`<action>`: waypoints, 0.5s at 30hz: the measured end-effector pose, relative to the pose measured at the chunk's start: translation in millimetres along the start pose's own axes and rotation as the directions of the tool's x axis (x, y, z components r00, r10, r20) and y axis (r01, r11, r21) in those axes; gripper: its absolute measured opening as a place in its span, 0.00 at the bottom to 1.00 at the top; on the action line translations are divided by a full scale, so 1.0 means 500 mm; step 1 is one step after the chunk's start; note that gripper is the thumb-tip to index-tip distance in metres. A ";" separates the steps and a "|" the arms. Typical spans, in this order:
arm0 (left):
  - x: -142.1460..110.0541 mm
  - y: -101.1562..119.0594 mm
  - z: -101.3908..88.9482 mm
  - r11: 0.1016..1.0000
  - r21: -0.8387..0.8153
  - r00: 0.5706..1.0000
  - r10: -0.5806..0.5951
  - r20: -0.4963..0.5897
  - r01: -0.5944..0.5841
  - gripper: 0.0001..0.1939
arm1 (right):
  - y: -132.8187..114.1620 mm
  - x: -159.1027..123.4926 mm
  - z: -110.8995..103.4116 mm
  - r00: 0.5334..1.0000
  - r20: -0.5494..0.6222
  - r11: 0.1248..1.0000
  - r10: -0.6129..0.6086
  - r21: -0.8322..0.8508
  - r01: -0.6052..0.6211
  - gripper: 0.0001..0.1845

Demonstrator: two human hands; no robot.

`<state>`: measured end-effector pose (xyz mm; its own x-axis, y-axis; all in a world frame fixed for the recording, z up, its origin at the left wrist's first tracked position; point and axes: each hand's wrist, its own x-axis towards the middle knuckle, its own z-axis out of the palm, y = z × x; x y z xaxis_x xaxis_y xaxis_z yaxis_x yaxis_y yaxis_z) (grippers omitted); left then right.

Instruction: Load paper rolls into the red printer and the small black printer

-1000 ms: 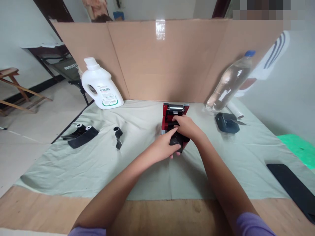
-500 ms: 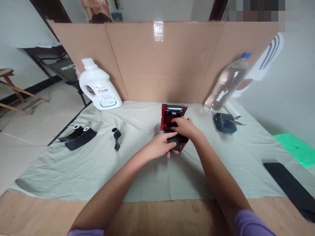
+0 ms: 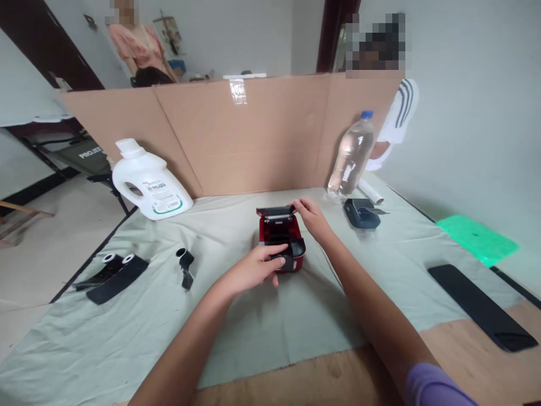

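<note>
A small red and black label printer (image 3: 299, 263) sits on the cloth before me, its hinged lid (image 3: 270, 212) raised at the back and a metal roller showing inside. My left hand (image 3: 253, 266) is at the front opening, thumb and fingers closed on a black strip (image 3: 288, 263) that comes out over the front edge. At the lid's right corner my right hand (image 3: 310, 217) has its fingers closed on the edge. What lies deeper in the printer is partly hidden by my left hand.
Left lie rolls of black strip (image 3: 122, 279) and one small roll (image 3: 185, 265). A detergent bottle (image 3: 152, 186), a water bottle (image 3: 353, 155) and a dark blue device (image 3: 361, 214) stand further back. A phone (image 3: 482, 307) lies right. Cardboard (image 3: 253, 135) stands behind; two people are beyond it.
My right hand has gone from inside the printer to the lid's right corner, and the lid has tilted lower. My left hand stays at the front strip. The camera view has shifted.
</note>
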<state>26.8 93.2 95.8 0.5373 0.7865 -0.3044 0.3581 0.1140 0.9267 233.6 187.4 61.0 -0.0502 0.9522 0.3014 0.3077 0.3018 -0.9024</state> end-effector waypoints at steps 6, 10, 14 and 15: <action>-0.017 0.018 -0.010 1.000 -0.025 0.999 -0.016 0.039 0.017 0.33 | 0.052 -0.107 0.015 0.984 0.042 0.958 0.172 0.226 -0.177 0.36; -0.003 0.004 -0.046 0.999 -0.027 0.982 0.026 -0.186 -0.031 0.35 | 0.082 -0.139 0.038 0.962 0.055 0.863 0.267 0.430 -0.264 0.41; 0.047 -0.044 -0.077 0.999 -0.032 0.888 0.001 -0.460 -0.018 0.36 | 0.077 -0.137 0.052 0.981 0.057 0.868 0.188 0.458 -0.193 0.38; 0.060 -0.057 -0.080 0.997 -0.079 0.897 -0.046 -0.440 0.012 0.36 | 0.075 -0.136 0.052 0.982 0.050 0.871 0.181 0.456 -0.183 0.38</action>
<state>2.1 137.7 69.0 0.1292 0.9673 -0.2184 0.3033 0.1712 0.9374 223.7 135.2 -1.6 -0.0409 0.9922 0.1176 -0.1559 0.1100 -0.9816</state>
